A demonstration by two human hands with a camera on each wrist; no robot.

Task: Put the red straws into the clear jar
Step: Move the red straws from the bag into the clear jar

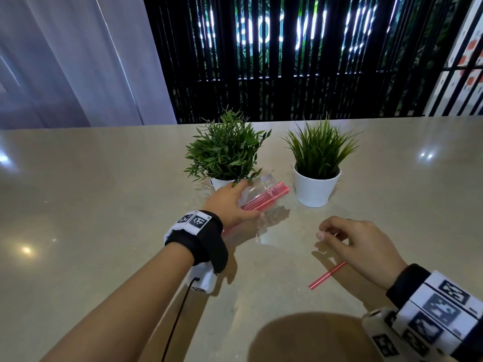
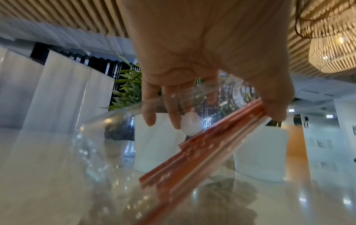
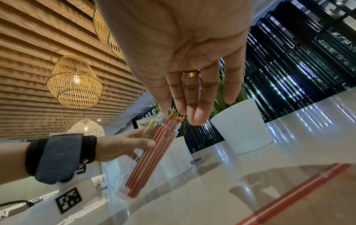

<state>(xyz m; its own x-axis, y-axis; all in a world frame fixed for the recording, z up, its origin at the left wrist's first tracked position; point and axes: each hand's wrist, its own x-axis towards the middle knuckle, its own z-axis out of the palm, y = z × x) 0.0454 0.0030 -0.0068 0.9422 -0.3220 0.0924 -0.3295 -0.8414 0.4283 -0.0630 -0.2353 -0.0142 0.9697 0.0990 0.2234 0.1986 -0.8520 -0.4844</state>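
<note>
Clear jar (image 1: 257,190) of red straws (image 1: 264,199) tilted in left hand (image 1: 230,205) grip, right hand (image 1: 360,246) released

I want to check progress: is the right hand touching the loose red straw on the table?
Apart. The right wrist view shows the right hand with straight fingers raised above the table, while the loose red straw lies below it.

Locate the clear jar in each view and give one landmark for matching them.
Head: jar tilted at centre, held by the left hand, between the two plant pots.
Left wrist: jar fills the lower middle, straws inside, under the palm.
Right wrist: jar lower left of centre, tilted, in the left hand.
Shared landmark: the right-hand white pot.
</note>
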